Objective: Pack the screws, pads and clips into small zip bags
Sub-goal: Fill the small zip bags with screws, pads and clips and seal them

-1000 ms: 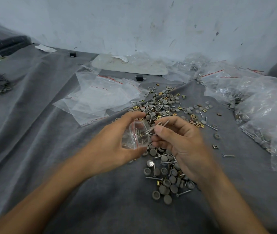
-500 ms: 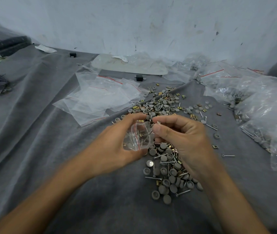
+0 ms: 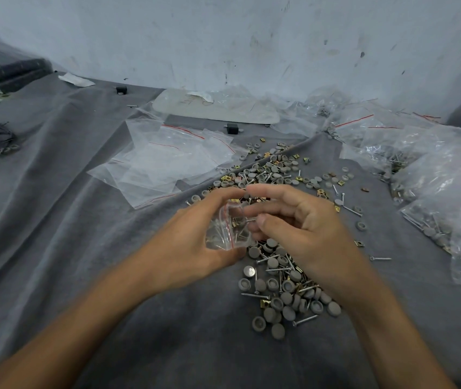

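small bag (image 3: 225, 233) in left hand (image 3: 193, 245), over parts pile (image 3: 280, 284); empty bags (image 3: 164, 164) behind-left; filled bags (image 3: 437, 178) right.

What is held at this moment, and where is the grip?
The left hand holds the small zip bag, its grip curled round the bag's body. Whether the right hand pinches the screw by its thumb cannot be told.

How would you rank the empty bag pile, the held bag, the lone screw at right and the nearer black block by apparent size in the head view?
1. empty bag pile
2. held bag
3. lone screw and nearer black block: too alike to rank, and the block lies farther away.
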Demonstrator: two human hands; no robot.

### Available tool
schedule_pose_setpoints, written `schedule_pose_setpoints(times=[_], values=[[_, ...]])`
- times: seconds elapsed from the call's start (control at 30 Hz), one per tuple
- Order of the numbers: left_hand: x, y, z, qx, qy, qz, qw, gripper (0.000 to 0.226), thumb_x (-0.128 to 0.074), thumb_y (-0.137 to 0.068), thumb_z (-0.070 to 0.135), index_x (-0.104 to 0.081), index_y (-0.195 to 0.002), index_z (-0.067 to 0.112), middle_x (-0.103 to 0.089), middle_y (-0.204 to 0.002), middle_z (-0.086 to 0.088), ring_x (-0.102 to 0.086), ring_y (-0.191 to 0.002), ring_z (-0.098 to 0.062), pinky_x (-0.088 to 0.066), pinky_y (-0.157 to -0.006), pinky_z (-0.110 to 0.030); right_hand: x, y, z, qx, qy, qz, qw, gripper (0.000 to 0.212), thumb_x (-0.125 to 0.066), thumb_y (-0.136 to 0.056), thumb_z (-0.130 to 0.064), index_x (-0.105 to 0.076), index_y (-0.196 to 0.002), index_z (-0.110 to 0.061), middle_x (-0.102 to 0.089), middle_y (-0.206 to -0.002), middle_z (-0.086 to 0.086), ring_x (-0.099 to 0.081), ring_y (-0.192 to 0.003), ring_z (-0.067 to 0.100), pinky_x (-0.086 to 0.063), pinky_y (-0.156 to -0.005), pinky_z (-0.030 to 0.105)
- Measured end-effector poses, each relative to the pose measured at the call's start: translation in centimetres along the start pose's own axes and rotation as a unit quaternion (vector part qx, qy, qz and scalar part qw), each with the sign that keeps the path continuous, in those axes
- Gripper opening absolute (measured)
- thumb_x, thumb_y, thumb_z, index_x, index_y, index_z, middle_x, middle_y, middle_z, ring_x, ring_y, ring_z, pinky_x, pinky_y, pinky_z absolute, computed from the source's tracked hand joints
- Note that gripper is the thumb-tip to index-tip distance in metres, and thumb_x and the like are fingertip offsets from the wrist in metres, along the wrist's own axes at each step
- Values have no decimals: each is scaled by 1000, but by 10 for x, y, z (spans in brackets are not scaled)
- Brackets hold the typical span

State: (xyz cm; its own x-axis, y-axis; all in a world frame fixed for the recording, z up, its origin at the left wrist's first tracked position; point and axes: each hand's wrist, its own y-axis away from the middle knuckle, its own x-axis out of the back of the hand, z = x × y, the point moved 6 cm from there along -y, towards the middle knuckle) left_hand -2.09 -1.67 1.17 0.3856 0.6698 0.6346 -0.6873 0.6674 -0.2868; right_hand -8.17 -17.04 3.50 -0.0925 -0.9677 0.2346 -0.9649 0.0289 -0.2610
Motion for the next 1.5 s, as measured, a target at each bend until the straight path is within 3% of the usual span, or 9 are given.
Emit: schedule_pose_setpoints(times=[0.2,0.33,0.43,0.53,0.7,0.8,0.97,1.17,1.5], values=[[-2,0,-1,-6,18,2,1000,74,-80,-77,35,-42,-139,48,-60,-126,27,-61,-115,3,-49,-91,-17,-10,0,-10,27,47,-79,995,59,-37,-97,15,-64,-130,-26,-74,-119,-6,-71,-108,9,-58,-84,23],[2,0,-3,8,-17,8,1000,75,-81,-77,42,-40,-140,45,-59,-128,27,-54,-121,7,-47,-103,-30,12,-2,-13,36,23,-19,999,48,-47,-95,4,-67,-122,-30,-74,-114,-3,-74,-98,17,-61,-79,30],[8,0,-4,15,-10,15,1000,75,-84,-80,36,-42,-141,44,-60,-129,23,-55,-122,4,-47,-106,-33,39,-1,-7,44,127,34,990,29,-65,-95,-8,-72,-107,-34,-74,-97,-9,-69,-78,8,-58,-67,26],[12,1,-6,24,7,17,1000,74,-83,-80,37,-42,-140,46,-59,-129,22,-57,-120,3,-50,-104,-36,44,0,15,-7,269,-24,963,16,-76,-90,-21,-73,-93,-36,-66,-83,-19,-59,-71,-1,-44,-63,14],[11,1,-5,25,-1,14,1000,75,-83,-79,38,-41,-141,46,-59,-132,22,-55,-124,3,-48,-107,-38,22,5,49,-86,420,-188,884,19,-74,-86,-35,-70,-103,-41,-50,-104,-21,-43,-104,-7,-37,-81,12],[12,1,-6,27,2,16,1000,75,-83,-79,39,-41,-140,47,-60,-130,23,-56,-123,1,-48,-106,-39,17,7,56,-119,428,-205,872,31,-73,-84,-34,-65,-113,-39,-44,-106,-21,-35,-118,7,-38,-93,28],[13,1,-6,28,2,18,999,75,-84,-79,39,-41,-140,47,-61,-128,22,-56,-123,2,-47,-107,-37,11,2,55,-102,493,-163,848,25,-66,-87,-45,-62,-109,-34,-42,-98,-17,-41,-105,11,-43,-89,33],[12,2,-5,27,0,16,1000,75,-83,-79,40,-40,-140,48,-60,-128,22,-55,-123,3,-46,-107,-37,2,3,52,-71,514,-163,839,18,-63,-88,-45,-58,-96,-29,-49,-98,-12,-39,-99,12,-30,-81,28],[14,3,-5,26,-5,18,999,75,-82,-79,42,-40,-141,48,-60,-129,23,-54,-124,6,-46,-108,-34,5,1,49,-54,481,-131,865,9,-58,-96,-38,-57,-94,-29,-52,-94,-14,-46,-94,10,-41,-81,30]])
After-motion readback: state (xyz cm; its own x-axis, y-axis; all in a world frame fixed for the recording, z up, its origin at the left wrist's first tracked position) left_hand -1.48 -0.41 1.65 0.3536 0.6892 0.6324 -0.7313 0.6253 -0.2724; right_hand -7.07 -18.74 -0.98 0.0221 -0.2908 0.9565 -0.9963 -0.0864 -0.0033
